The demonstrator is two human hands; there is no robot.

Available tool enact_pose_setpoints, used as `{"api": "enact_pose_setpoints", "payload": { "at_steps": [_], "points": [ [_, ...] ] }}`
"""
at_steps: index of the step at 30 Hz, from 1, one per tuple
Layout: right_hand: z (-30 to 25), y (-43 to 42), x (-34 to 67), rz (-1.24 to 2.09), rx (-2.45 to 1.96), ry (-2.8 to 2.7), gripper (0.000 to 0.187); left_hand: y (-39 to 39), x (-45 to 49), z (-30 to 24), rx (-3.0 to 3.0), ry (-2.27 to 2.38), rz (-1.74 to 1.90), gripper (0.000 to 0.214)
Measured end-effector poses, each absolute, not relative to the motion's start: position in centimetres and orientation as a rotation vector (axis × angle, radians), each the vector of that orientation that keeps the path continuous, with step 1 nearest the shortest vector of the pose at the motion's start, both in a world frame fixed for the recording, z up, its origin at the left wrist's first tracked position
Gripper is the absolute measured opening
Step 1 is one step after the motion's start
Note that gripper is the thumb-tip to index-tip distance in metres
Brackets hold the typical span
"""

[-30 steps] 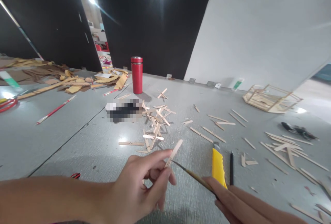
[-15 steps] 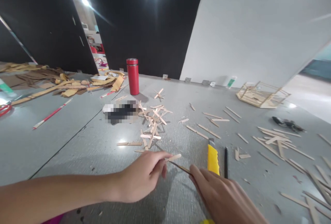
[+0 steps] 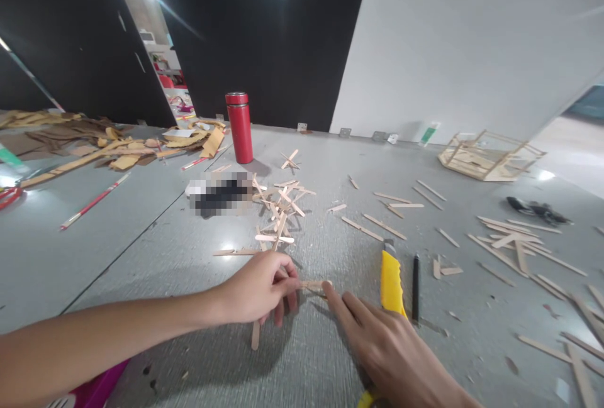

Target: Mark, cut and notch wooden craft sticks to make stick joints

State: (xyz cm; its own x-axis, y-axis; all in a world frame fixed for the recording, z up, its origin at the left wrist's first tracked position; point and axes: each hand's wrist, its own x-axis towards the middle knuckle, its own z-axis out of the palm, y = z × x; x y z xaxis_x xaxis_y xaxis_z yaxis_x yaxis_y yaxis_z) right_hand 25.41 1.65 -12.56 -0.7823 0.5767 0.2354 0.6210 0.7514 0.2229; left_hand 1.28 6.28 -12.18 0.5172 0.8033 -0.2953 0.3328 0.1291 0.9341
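Note:
My left hand [image 3: 264, 288] is closed in a pinch on one end of a short popsicle stick [image 3: 311, 284], which points right above the table. Another popsicle stick [image 3: 255, 336] sticks out below that hand; whether it is held I cannot tell. My right hand [image 3: 377, 339] is curled round a thin-bladed tool, mostly hidden, whose yellow handle part [image 3: 366, 400] shows beneath the palm. Its index fingertip reaches the free end of the pinched stick. Just behind my right hand lie a yellow utility knife [image 3: 391, 279] and a black pen [image 3: 416, 288].
Loose popsicle sticks [image 3: 278, 210] are heaped ahead, with more scattered at right [image 3: 514, 238]. A red flask [image 3: 240, 131] stands near the black panel. A stick frame model [image 3: 491, 159] sits at far right. Cardboard scraps [image 3: 127, 150] and a red pencil [image 3: 94, 202] lie left.
My left hand has shifted slightly up and left. My right hand has come left, bringing its index fingertip to the stick's end. The view has tilted down a little.

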Motion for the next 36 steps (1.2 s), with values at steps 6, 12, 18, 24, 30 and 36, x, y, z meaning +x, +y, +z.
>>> {"api": "enact_pose_setpoints", "payload": {
  "at_steps": [6, 12, 18, 24, 30, 36],
  "points": [
    [-12.9, 1.9, 25.4, -0.357, -1.018, -2.884, 0.087, 6.5, 1.5, -12.4, 1.502, 1.032, 0.445, 0.018],
    [-13.1, 2.4, 25.6, -0.295, -0.993, -2.910, 0.079, 6.8, 1.5, -12.3, 1.537, 1.018, 0.416, 0.020],
    [-12.9, 2.9, 25.6, -0.087, -1.038, -2.893, 0.069, 7.0, 1.5, -12.6, 1.540, 1.007, 0.414, 0.022],
    [-13.0, 2.9, 25.8, -0.049, -1.037, -2.910, 0.068, 7.1, 1.5, -12.6, 1.496, 0.991, 0.405, 0.023],
    [-13.0, 2.8, 26.0, 0.012, -1.064, -2.936, 0.070, 7.1, 1.4, -12.7, 1.457, 0.968, 0.394, 0.026],
    [-13.0, 2.8, 26.1, 0.003, -1.048, -2.946, 0.074, 7.1, 1.3, -12.8, 1.453, 0.969, 0.405, 0.024]
  ]
}}
